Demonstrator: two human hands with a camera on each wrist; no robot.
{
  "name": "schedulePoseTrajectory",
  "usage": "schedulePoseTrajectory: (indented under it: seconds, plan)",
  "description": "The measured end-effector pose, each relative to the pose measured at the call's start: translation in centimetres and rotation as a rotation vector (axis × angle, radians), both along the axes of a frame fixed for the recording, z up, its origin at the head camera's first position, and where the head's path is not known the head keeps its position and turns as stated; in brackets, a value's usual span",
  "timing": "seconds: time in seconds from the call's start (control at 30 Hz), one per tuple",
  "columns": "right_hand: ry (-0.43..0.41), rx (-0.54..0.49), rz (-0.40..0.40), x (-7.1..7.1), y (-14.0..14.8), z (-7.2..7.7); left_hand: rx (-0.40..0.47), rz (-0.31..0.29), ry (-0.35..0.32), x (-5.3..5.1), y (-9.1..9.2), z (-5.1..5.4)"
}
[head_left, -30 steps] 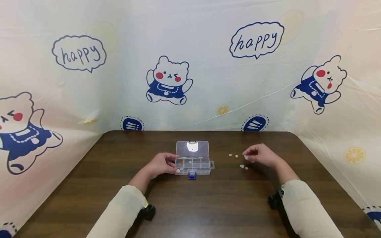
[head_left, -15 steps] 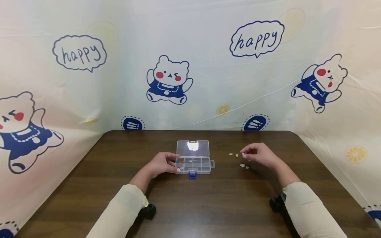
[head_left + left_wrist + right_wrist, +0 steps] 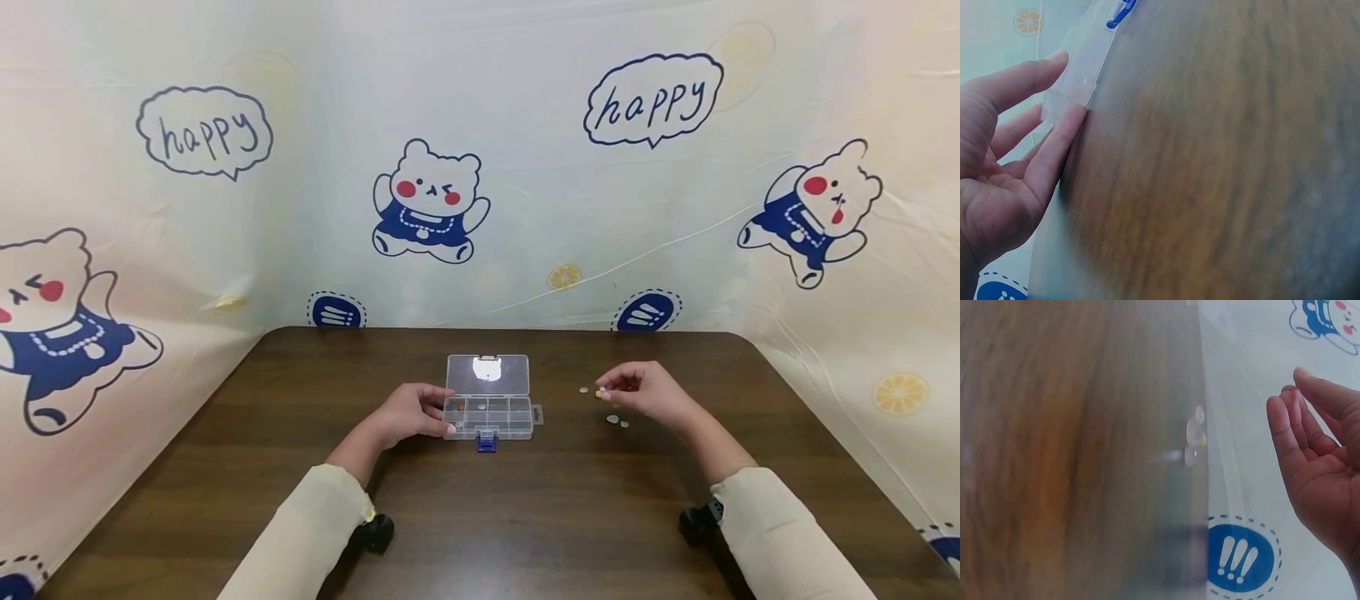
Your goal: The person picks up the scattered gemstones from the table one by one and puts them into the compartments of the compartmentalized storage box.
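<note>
A clear plastic box [image 3: 508, 421] with a grid of compartments lies with its lid [image 3: 487, 375] raised behind it. My left hand [image 3: 408, 412] grips the box's left end; in the left wrist view that hand [image 3: 1007, 162] spans the end of the box [image 3: 1079, 69]. The box holds an orange piece [image 3: 460, 407] back left and a whitish one beside it. My right hand [image 3: 648, 393] hovers over a yellowish pebble [image 3: 598, 394]. In the right wrist view its fingertips stand apart, nothing visible between the fingers of that hand [image 3: 1322, 450].
A whitish pebble [image 3: 583, 390] lies left of the right hand; two more, a larger one [image 3: 612, 419] and a smaller one [image 3: 624, 425], lie in front of it. The brown table [image 3: 487, 517] meets a printed cloth [image 3: 525, 208] at the back.
My right hand has moved left, from beside the yellowish pebble to over it. The left hand stays on the box, which has not visibly moved on the table.
</note>
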State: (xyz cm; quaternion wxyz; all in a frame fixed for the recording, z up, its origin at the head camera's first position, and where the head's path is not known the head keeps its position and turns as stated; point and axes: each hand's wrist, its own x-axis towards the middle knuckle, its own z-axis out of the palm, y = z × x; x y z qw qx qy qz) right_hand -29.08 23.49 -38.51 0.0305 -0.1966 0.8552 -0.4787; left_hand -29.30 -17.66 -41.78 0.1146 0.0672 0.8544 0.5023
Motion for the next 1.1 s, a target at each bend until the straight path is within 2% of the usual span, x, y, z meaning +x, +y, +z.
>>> schedulePoseTrajectory:
  seconds: [0.17,0.47,0.67,0.8,0.93,1.1]
  plan:
    - [0.042,0.004,0.035,0.3,-1.0,0.3,-0.007,0.001,-0.004,0.0,0.1,-0.1]
    - [0.078,-0.032,0.033,0.9,-2.8,0.9,0.012,-0.005,-0.006,-0.2,0.0,-0.1]
    - [0.050,-0.045,0.042,1.1,-3.9,0.9,0.000,-0.008,-0.006,-0.2,0.1,-0.1]
    - [0.069,-0.037,0.053,1.1,-4.6,1.1,-0.006,-0.007,-0.003,-0.2,0.1,-0.1]
    - [0.093,-0.038,0.089,1.2,-5.6,1.2,0.001,-0.007,-0.001,0.0,0.1,-0.1]
    - [0.080,-0.041,0.126,1.4,-6.7,1.3,0.016,-0.005,-0.002,0.0,0.0,-0.1]
